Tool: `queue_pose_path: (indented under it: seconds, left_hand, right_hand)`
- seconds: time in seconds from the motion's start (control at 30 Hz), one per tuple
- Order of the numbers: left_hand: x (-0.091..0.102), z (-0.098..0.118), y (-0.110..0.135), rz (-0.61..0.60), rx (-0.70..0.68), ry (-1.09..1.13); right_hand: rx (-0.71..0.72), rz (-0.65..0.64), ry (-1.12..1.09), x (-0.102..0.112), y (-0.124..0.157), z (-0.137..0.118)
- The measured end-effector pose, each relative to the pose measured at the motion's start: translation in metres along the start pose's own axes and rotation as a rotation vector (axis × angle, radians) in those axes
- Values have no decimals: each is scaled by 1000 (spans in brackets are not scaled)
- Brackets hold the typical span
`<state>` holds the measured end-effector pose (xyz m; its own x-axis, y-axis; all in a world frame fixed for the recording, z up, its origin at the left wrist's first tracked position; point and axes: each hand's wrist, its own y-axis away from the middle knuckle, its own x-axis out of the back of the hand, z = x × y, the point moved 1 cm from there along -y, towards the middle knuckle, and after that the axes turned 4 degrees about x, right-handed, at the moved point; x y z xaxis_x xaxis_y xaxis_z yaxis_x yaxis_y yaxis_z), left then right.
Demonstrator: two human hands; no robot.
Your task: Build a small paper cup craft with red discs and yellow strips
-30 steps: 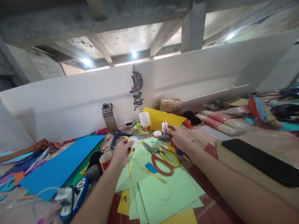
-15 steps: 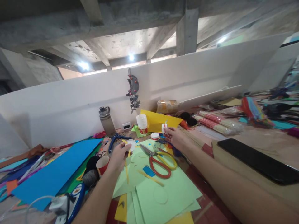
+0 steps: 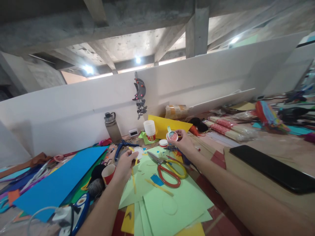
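In my right hand [image 3: 183, 142], the fingers close on a small white round piece [image 3: 172, 135] with a printed reddish and teal face and a light-green strip sticking up. My left hand [image 3: 126, 160] is closed at the edge of a white disc [image 3: 138, 152], just above the light-green paper [image 3: 179, 203]. Between the hands, scissors [image 3: 161, 162] with one red and one yellow handle lie on the paper. A small white round tub [image 3: 163, 143] stands left of my right hand. Beside my left wrist is a red-and-white paper cup [image 3: 108, 174].
A stack of paper cups [image 3: 150, 127] stands behind the hands, before a yellow sheet [image 3: 167, 126]. A bottle [image 3: 113, 129] is at back left, near a blue-handled tool [image 3: 123, 147]. Blue card [image 3: 61, 180] lies left, a black phone-like slab [image 3: 273, 168] right.
My right hand has turned the small round piece so that its printed face shows; before, it was seen side-on. My left hand has hardly moved.
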<state>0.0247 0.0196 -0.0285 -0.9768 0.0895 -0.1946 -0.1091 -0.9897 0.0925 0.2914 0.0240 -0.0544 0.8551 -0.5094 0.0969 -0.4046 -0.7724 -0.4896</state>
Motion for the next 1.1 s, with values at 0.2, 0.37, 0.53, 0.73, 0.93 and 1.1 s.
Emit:
queue_pose_path:
  seconds: [0.2, 0.37, 0.53, 0.73, 0.93, 1.1]
  left_hand:
    - [-2, 1, 2, 0, 7, -2]
    - [-4, 2, 3, -5, 13, -19]
    - [-4, 3, 3, -2, 18, -22]
    - [-4, 3, 4, -12, 6, -20]
    - [-3, 2, 4, -7, 6, -16]
    - [-3, 2, 4, -10, 8, -11]
  right_hand:
    - [6, 14, 66, 0, 3, -6]
    - [12, 16, 106, 0, 5, -10]
    - [-53, -2, -18, -1, 4, -5]
    - [-99, -50, -136, -3, 4, -3]
    - [-124, -57, -186, -4, 4, 0]
    - [-116, -41, -168, -3, 4, -1]
